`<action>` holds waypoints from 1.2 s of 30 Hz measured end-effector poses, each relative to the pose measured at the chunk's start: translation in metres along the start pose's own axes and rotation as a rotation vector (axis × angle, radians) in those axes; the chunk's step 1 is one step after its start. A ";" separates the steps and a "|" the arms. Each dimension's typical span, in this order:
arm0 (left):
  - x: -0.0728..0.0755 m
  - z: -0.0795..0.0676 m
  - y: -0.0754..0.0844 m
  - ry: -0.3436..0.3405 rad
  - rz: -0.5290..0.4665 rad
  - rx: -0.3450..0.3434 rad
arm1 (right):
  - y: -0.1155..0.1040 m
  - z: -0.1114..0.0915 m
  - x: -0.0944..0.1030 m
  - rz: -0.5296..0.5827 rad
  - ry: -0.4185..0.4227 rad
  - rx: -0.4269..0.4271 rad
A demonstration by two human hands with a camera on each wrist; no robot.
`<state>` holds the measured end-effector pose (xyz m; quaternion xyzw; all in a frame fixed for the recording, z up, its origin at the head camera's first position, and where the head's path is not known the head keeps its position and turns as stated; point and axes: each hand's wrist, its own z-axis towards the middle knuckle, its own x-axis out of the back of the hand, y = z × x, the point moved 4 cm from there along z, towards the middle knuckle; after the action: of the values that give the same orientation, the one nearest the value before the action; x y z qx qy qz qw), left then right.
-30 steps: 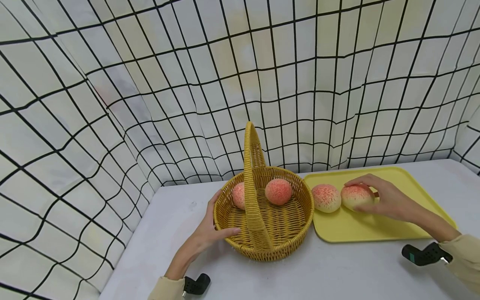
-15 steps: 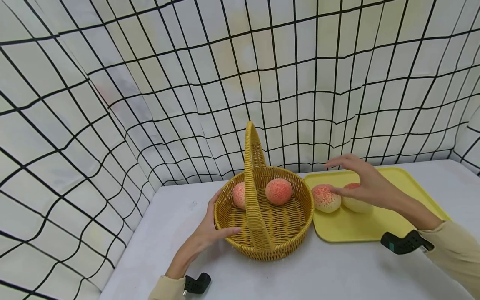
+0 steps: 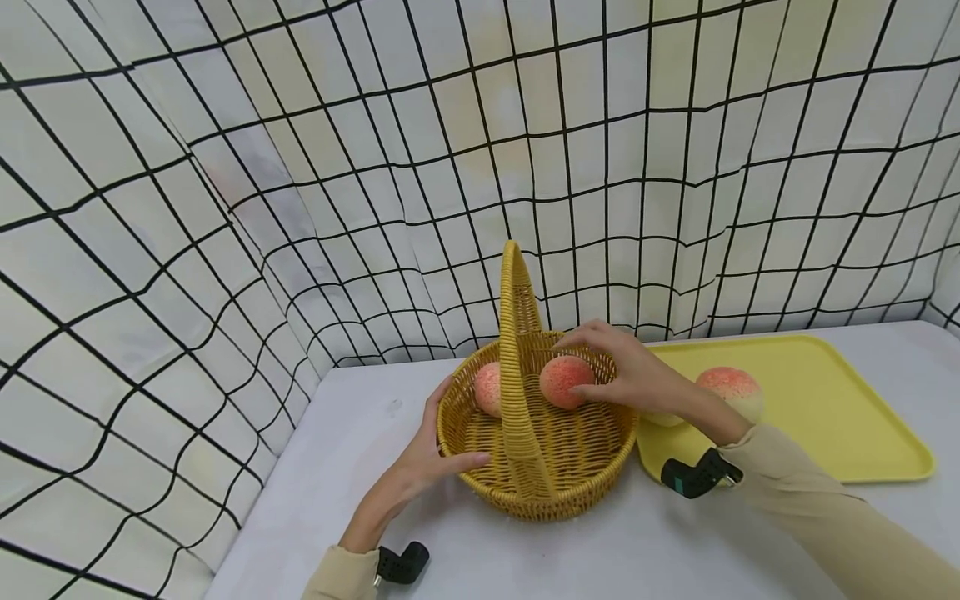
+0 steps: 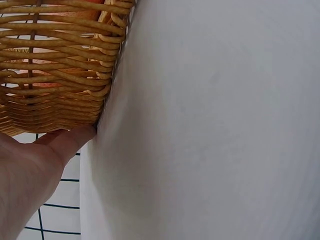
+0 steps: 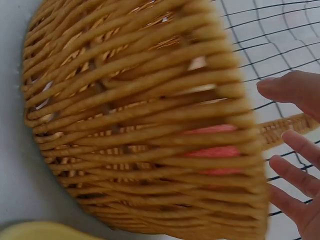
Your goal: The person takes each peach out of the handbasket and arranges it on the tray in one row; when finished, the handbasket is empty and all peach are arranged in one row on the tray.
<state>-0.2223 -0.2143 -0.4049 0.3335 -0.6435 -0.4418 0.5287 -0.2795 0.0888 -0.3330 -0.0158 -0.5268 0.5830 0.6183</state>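
A yellow wicker basket (image 3: pixel 577 500) with a tall arched handle stands on the table. My left hand (image 3: pixel 422 457) grips its left side, thumb over the rim and fingers along the outer wall, also seen against the weave in the left wrist view. Inside lie two pink peaches: one peach (image 3: pixel 487 389) partly behind the handle, another peach (image 3: pixel 561 383) on the right. My right hand (image 3: pixel 633 375) reaches over the right rim, thumb and fingers spread about this second peach in the head view. From the right wrist, the fingers (image 5: pixel 290 172) show apart and above the rim.
A yellow tray (image 3: pixel 825 408) lies right of the basket. On it sit a pink and cream peach (image 3: pixel 733 393) and another peach (image 3: pixel 663 419) mostly hidden by my right forearm. White cloth with a black grid hangs behind and at the left of the table.
My right hand has left a peach on the tray, lifted, and moved left over the basket. Both tray peaches remain there. My left hand stays on the basket; the view has shifted slightly.
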 end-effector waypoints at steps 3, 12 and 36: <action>-0.002 0.000 0.001 -0.009 -0.019 -0.003 | 0.004 0.005 -0.009 -0.009 -0.015 -0.016; -0.002 -0.001 0.002 -0.011 -0.007 0.006 | 0.014 0.011 -0.031 -0.088 -0.132 -0.091; 0.000 0.001 0.001 -0.008 0.023 0.000 | -0.006 0.008 -0.054 -0.074 -0.392 -0.044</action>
<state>-0.2231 -0.2136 -0.4040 0.3243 -0.6495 -0.4370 0.5311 -0.2681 0.0426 -0.3601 0.1038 -0.6501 0.5403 0.5242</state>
